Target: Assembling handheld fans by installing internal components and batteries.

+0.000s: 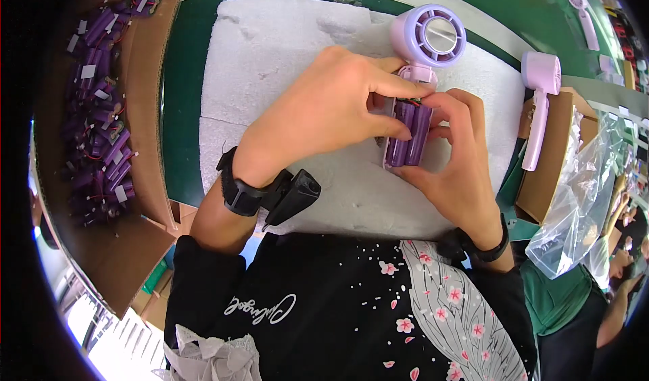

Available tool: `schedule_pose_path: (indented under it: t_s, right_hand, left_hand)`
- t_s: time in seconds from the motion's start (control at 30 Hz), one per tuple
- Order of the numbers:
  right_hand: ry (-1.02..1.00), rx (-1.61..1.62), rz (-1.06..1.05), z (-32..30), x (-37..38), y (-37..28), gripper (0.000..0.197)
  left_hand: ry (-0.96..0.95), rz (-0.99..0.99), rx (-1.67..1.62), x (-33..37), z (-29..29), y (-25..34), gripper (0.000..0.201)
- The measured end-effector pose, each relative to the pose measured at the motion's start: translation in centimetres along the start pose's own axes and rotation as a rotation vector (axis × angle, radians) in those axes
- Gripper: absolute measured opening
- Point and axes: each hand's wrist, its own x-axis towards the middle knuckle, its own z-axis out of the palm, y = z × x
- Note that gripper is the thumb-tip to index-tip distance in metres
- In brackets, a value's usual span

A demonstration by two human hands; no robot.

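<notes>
Battery pack first, since everything hangs on how it lies: it's in the open handle of the lilac fan, upper part of the frame, a bit right of center. From my remote seat its long axis runs close to up-and-down, top end tipped slightly right toward the fan's round head.

I've got the left hand coming in from the left, thumb tip right on the pack's face, index laid across the handle just above the pack's top end, so those two pinch the piece loosely around the upper half. The right hand wraps it from the other side: thumb at the bottom end, index bent over by the wires up top. Neither hand is nearer, tbh, both are touching. Can't tell how hard anything's pressing.

White foam sheet underneath, cardboard box of loose purple packs far left, pink fan off to the right.
</notes>
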Motion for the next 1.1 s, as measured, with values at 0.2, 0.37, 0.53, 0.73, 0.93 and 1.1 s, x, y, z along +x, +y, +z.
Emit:
schedule_pose_path:
  t_s: [0.2,0.37,0.53,0.73,0.93,1.1]
  right_hand:
    - [-0.069,-0.033,-0.049,-1.2,0.5,0.1,0.072]
    - [0.045,-0.043,-0.102,-0.9,1.1,0.9,0.046]
    - [0.158,-0.044,-0.131,0.1,1.8,0.4,0.019]
    - [0.051,-0.05,-0.128,-0.8,2.1,1.0,0.014]
    - [-0.005,-0.241,-0.407,-0.8,1.1,0.9,0.03]
    - [-0.063,-0.417,-0.438,-0.8,-0.7,-0.6,0.048]
  left_hand:
    - [0.075,0.004,-0.055,-0.3,1.1,-0.6,0.048]
    - [0.051,0.033,-0.074,-0.3,1.0,-0.1,0.047]
    - [0.007,0.014,-0.09,-0.6,1.1,-0.1,0.048]
    - [0.067,0.1,-0.074,-0.6,1.5,-0.8,0.049]
    - [-0.003,-0.005,-0.122,-0.8,0.9,-0.8,0.05]
    - [0.055,0.078,-0.103,-1.0,1.3,-1.4,0.05]
